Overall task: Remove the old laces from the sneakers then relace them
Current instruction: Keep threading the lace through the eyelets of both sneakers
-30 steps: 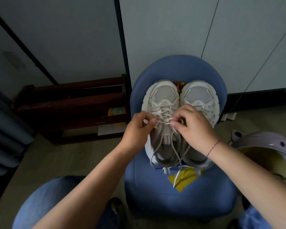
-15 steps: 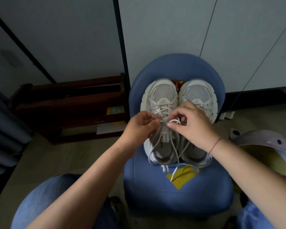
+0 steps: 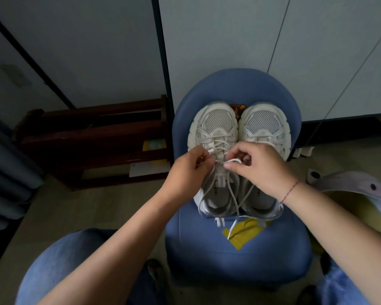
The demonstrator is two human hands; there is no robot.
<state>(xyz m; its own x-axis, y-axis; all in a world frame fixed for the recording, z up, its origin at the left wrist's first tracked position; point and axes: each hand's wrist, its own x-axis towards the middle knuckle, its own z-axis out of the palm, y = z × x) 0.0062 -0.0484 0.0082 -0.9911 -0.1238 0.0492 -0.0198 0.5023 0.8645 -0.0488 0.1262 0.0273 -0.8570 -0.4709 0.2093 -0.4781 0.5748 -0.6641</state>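
Observation:
Two white mesh sneakers stand side by side, toes away from me, on a blue chair seat (image 3: 235, 254). The left sneaker (image 3: 213, 126) has a white lace (image 3: 232, 190) crossing its eyelets, with loose ends trailing over the heel onto the seat. My left hand (image 3: 185, 172) pinches the lace at the shoe's left eyelet row. My right hand (image 3: 260, 166) pinches a small loop of the same lace just right of the tongue. The right sneaker (image 3: 265, 124) is partly covered by my right hand.
A yellow patch (image 3: 244, 233) lies on the seat behind the heels. A dark wooden rack (image 3: 92, 142) stands to the left against the wall. A pale lilac tub (image 3: 356, 190) sits at the right. My denim-clad knees fill the bottom corners.
Both hands stayed at the left sneaker's upper eyelets. The right hand has drawn out a small loop of lace, and the loose ends shifted slightly.

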